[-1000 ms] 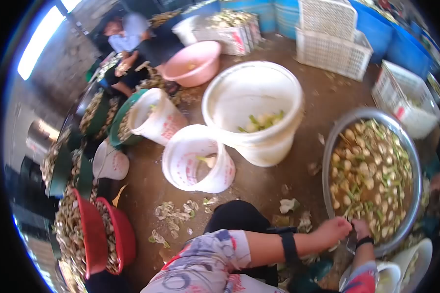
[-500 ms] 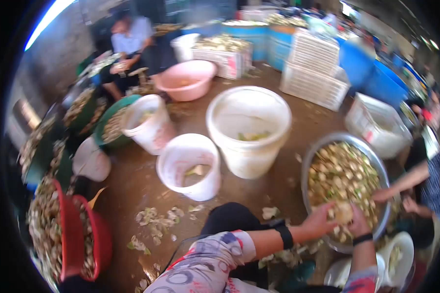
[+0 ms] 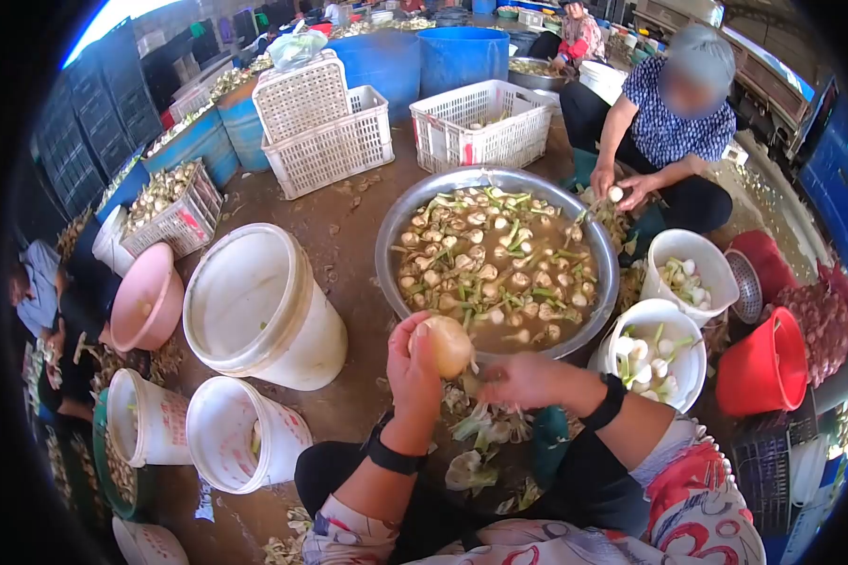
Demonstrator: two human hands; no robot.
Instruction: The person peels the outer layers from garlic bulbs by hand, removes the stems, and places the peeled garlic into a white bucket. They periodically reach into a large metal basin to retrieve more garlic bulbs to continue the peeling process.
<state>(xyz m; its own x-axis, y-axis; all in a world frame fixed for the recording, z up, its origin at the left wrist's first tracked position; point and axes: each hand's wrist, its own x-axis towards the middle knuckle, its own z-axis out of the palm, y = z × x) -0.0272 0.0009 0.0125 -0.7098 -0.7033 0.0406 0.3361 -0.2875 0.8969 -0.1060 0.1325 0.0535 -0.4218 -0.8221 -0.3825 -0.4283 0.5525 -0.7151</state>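
Landmark: wide silver metal basin (image 3: 394, 299), holding brown water and many bulbs with green stems (image 3: 499, 268).

Left hand (image 3: 413, 363): fingers curled around a large, round, pale tan bulb (image 3: 448, 347), gripping its side. The bulb is held up at the basin's near rim, overlapping it in view.

Right hand (image 3: 530, 380): fingers drawn together beside the bulb's lower side, also at the near rim; blurred, so cannot tell what, if anything, is pinched.

Left of basin: large off-white plastic bucket (image 3: 316, 337). Beyond basin: white slatted plastic crate (image 3: 485, 144). Right of basin, toward the near side: two white plastic buckets (image 3: 690, 392) containing white bulbs with green stems (image 3: 646, 363); farther right, a red plastic bucket (image 3: 740, 379).

Beyond the basin's right side: a seated person in a dark blue patterned shirt (image 3: 664, 127), holding a small white bulb (image 3: 615, 193).
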